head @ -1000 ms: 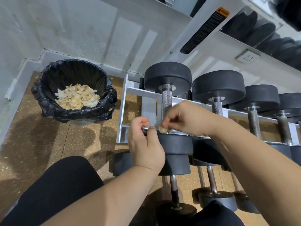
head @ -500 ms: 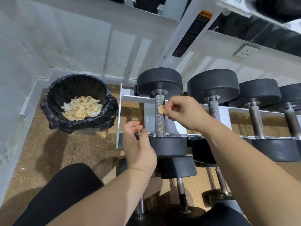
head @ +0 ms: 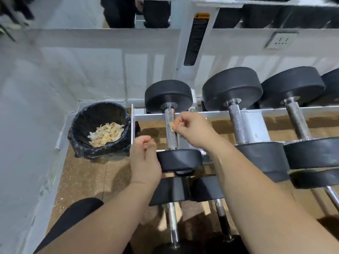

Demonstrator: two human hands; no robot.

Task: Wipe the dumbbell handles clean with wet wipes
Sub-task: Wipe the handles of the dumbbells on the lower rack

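Observation:
The leftmost dumbbell on the white rack (head: 216,113) has black round ends and a knurled steel handle (head: 172,136). My right hand (head: 190,129) pinches a small, yellowed wad of wet wipe (head: 172,127) against the right side of that handle, about midway along it. My left hand (head: 145,160) hovers by the dumbbell's near black end (head: 180,159), fingers loosely curled and holding nothing. Two more dumbbells (head: 236,123) lie to the right on the same rack level.
A bin lined with a black bag (head: 100,129) holds several used wipes and stands on the brown floor left of the rack, in the wall corner. A lower rack level carries more dumbbells (head: 172,217). My knee (head: 73,217) is at the bottom left.
My right hand carried the wipe from the near end of the handle up to its middle. My left hand stayed by the near black end, and the view tilted upward.

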